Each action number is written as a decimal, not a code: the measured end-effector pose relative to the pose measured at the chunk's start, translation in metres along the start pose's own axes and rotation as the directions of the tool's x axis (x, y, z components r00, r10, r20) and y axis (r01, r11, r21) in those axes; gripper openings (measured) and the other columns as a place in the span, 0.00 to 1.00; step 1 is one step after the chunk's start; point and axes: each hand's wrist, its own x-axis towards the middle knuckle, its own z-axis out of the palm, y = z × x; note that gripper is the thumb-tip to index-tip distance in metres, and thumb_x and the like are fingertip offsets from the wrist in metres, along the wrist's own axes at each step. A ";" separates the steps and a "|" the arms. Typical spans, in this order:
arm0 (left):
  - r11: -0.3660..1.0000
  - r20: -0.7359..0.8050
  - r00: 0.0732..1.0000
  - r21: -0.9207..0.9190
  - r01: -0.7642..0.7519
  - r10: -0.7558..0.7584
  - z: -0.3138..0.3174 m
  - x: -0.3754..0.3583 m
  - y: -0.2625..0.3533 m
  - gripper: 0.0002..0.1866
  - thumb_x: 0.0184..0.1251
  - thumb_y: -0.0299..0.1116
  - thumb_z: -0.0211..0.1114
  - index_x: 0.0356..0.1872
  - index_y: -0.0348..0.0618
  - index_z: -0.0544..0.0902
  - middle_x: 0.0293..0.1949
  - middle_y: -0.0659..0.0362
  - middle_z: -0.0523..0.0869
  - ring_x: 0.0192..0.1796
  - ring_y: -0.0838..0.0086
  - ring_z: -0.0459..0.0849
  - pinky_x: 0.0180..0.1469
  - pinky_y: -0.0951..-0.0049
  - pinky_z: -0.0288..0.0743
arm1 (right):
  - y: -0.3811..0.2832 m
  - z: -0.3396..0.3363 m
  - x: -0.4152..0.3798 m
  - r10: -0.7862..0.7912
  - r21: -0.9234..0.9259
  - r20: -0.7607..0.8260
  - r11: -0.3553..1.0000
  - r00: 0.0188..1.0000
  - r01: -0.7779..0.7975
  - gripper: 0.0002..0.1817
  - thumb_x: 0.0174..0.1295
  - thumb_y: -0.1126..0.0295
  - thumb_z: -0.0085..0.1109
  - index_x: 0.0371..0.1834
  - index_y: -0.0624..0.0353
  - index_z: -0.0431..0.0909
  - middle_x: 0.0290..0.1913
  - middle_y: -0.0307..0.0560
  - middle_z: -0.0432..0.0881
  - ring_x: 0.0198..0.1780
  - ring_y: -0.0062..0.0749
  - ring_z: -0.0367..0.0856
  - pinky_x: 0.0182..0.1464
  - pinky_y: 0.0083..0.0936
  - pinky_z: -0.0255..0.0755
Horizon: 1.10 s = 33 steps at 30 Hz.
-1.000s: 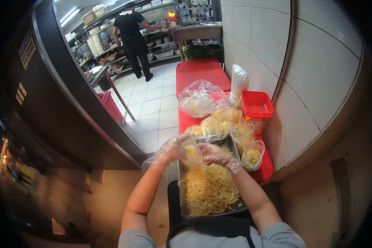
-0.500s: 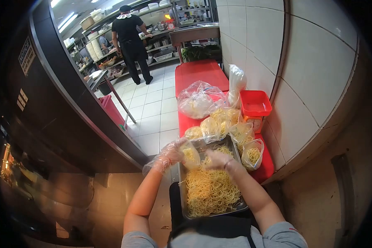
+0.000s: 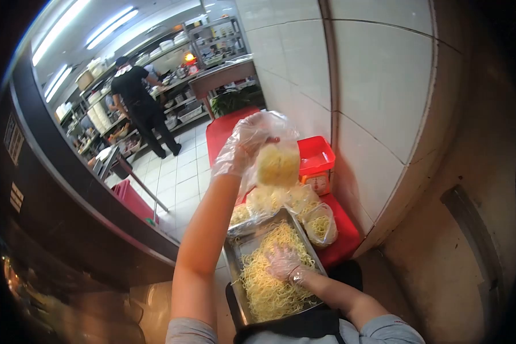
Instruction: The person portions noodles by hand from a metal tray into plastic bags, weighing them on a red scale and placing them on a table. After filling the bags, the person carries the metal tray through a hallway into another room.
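Note:
My left hand (image 3: 251, 140), in a clear plastic glove, is raised over the far end of the tray and grips the top of a clear bag of noodles (image 3: 278, 164). The bag hangs above other filled bags (image 3: 275, 198). My right hand (image 3: 283, 264), also gloved, rests on the loose yellow noodles (image 3: 269, 298) in the metal tray (image 3: 235, 265), its fingers spread over them. Another open bag of noodles (image 3: 321, 227) stands beside the tray's right edge.
A red container (image 3: 316, 155) sits on a scale (image 3: 320, 183) by the tiled wall. Beneath lies a red surface (image 3: 347, 223). Further back, a person in black (image 3: 140, 103) stands at shelves. A dark panel edge (image 3: 92, 172) runs along the left.
My left hand has risen and moved forward with the bag of noodles. My right hand has come down and back onto the loose noodles. The view has tilted and shifted right.

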 end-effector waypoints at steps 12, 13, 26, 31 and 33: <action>0.986 -0.141 0.979 -0.063 -0.155 0.145 0.064 0.073 -0.191 0.35 0.61 0.17 0.54 0.72 0.41 0.58 0.55 0.47 0.78 0.42 0.66 0.85 0.42 0.72 0.83 | 0.013 0.017 0.003 -0.058 0.087 -0.097 0.994 0.994 0.067 0.36 0.63 0.49 0.50 0.74 0.46 0.57 0.76 0.61 0.51 0.74 0.62 0.52 0.70 0.60 0.46; 0.956 -0.133 0.956 0.168 -0.239 0.262 0.057 0.071 -0.202 0.36 0.62 0.17 0.53 0.72 0.42 0.57 0.58 0.47 0.75 0.47 0.65 0.84 0.43 0.70 0.84 | 0.014 0.017 0.004 -0.058 0.090 -0.100 0.994 0.993 0.067 0.35 0.63 0.49 0.50 0.74 0.46 0.58 0.75 0.60 0.51 0.73 0.63 0.52 0.70 0.61 0.46; 0.399 0.038 0.998 0.915 -0.058 0.059 0.030 -0.049 -0.139 0.21 0.70 0.33 0.56 0.63 0.50 0.76 0.75 0.45 0.53 0.74 0.55 0.58 0.70 0.60 0.60 | 0.013 0.027 0.012 -0.068 0.142 -0.182 0.985 0.981 0.094 0.32 0.59 0.59 0.50 0.70 0.48 0.65 0.72 0.63 0.59 0.68 0.62 0.61 0.65 0.64 0.51; 0.083 0.206 0.978 0.974 -0.209 0.033 0.060 -0.005 -0.127 0.23 0.62 0.26 0.60 0.61 0.48 0.78 0.71 0.46 0.64 0.68 0.59 0.70 0.64 0.65 0.70 | 0.013 0.032 0.013 -0.067 0.114 -0.223 0.989 0.973 0.094 0.33 0.58 0.59 0.52 0.70 0.47 0.65 0.71 0.62 0.60 0.67 0.61 0.62 0.63 0.63 0.54; 0.552 0.061 0.995 0.833 -0.010 -0.075 0.061 0.027 -0.141 0.30 0.57 0.24 0.65 0.64 0.49 0.75 0.62 0.47 0.74 0.58 0.61 0.77 0.56 0.65 0.75 | 0.014 0.029 0.010 -0.063 0.128 -0.217 0.988 0.974 0.092 0.33 0.57 0.59 0.54 0.70 0.45 0.65 0.71 0.61 0.61 0.67 0.61 0.62 0.63 0.62 0.55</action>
